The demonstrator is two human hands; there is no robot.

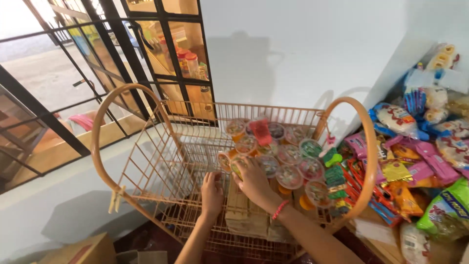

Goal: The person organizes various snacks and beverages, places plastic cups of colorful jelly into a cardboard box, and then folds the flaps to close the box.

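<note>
Nearest the camera: two bare forearms reaching forward into a peach-coloured wire basket (146, 161) with two arched tube handles. Red cord bracelet (279, 209) on the right wrist.

Left hand (211, 193): palm down, fingers held together and lightly curled, resting against the near edge of a stack of pale flat packs (244, 215) on the basket floor. No grasp visible; whether the fingertips hook under a pack cannot be determined.

Right hand (253, 178): palm down, fingers curled forward over a small round snack cup (238, 165) with a clear lid, at the near left edge of the cup cluster. Thumb hidden; closed grip on the cup cannot be confirmed.

Beyond the hands: cluster of clear-lidded snack cups (288, 161) piled in the right half of the basket, on top of the flat packs, with a small red packet (261, 131) lying on the upper cups. Green wrapped items (333, 168) along the right side wall of the basket.

Left half of the basket: bare wire. Wooden clothespin (116, 199) clipped to the left handle near its base.

Right of the basket: heap of bagged snacks (420, 161) in pink, orange, blue and green wrappers, touching the right handle.

Lower left: corner of a cardboard box (80, 252).

Farthest: white wall (293, 49) behind the basket; black-framed window grille (97, 58) at upper left, with jars on a shelf showing through it.
</note>
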